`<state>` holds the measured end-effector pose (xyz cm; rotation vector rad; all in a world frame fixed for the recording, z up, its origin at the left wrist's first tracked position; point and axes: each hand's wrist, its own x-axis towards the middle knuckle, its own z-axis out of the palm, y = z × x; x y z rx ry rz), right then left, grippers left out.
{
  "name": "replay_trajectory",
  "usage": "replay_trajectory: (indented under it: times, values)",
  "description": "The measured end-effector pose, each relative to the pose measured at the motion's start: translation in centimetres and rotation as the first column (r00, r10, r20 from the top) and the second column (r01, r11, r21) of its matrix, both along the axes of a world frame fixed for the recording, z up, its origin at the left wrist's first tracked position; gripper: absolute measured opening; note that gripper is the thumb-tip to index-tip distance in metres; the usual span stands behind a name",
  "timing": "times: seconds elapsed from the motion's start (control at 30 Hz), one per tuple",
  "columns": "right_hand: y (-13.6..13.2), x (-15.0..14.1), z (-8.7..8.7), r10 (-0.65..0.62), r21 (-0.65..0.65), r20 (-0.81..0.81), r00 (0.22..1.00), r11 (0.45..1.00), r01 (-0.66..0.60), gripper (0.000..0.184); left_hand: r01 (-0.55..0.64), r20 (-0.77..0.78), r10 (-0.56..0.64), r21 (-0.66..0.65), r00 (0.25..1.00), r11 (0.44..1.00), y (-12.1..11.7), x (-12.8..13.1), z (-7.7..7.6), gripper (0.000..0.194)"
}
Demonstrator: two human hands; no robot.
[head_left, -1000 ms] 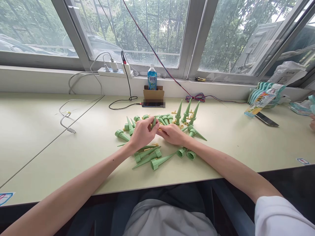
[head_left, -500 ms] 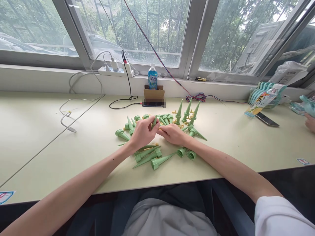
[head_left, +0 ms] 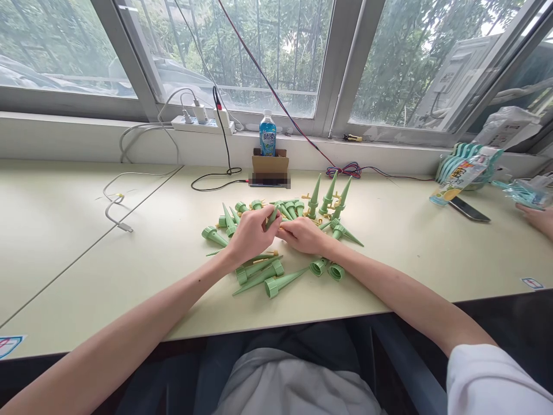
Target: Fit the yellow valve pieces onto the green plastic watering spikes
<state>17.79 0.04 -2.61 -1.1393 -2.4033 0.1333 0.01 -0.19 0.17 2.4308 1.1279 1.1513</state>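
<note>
My left hand (head_left: 252, 233) is closed around a green plastic plant watering spike (head_left: 272, 217), its tip pointing up past the thumb. Fingertip to fingertip with it, my right hand (head_left: 303, 235) is pinched on a small yellow valve (head_left: 281, 226) at the spike; the fingers hide most of it. Around both hands lie several more green spikes, one in front with its ribbed cap (head_left: 272, 287) turned left. Three assembled spikes (head_left: 329, 196) with yellow valves stand upright at the right. Two open green caps (head_left: 336, 272) face me beside my right forearm.
At the back, a blue bottle (head_left: 268, 135) stands by a cardboard box (head_left: 270, 164) and a phone. Cables (head_left: 343, 170) lie along the wall. On the right are a tilted drink bottle (head_left: 462, 176), a dark phone (head_left: 469, 210) and another person's hand (head_left: 538, 218) with a plastic bag.
The spike in my left hand has tilted slightly to the right; both hands stay nearly in place. At the far right, the other person's hand and bag have moved further into view.
</note>
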Motion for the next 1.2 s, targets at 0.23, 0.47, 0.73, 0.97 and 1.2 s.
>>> replay_trajectory:
  times: [0.23,0.47,0.73,0.97,1.2]
  values:
    - [0.14,0.05,-0.02,-0.033,0.019,0.096,0.995,0.999,0.031,0.048,0.093,-0.092,-0.085,0.079,0.992,0.993,-0.1,0.08,-0.46,0.026]
    - [-0.03,-0.01,0.05,-0.034,0.002,0.021,0.999,0.999,0.033,0.042,0.04,-0.048,-0.038,0.026,0.998,0.999,-0.03,0.02,-0.47,0.023]
    - [-0.43,-0.2,0.47,-0.035,-0.018,-0.079,0.996,0.999,0.033,0.028,-0.047,-0.018,0.046,-0.058,0.999,0.997,0.03,-0.03,-0.05,0.022]
    - [-0.28,-0.18,0.28,-0.013,0.011,-0.136,0.991,1.0,0.014,0.028,-0.053,-0.009,0.053,-0.124,0.999,0.991,0.18,-0.08,-0.03,0.021]
    - [-0.26,-0.22,0.23,-0.03,0.009,-0.105,0.994,0.999,0.031,0.029,-0.044,-0.004,0.044,-0.133,0.999,0.99,0.51,-0.24,-0.32,0.022]
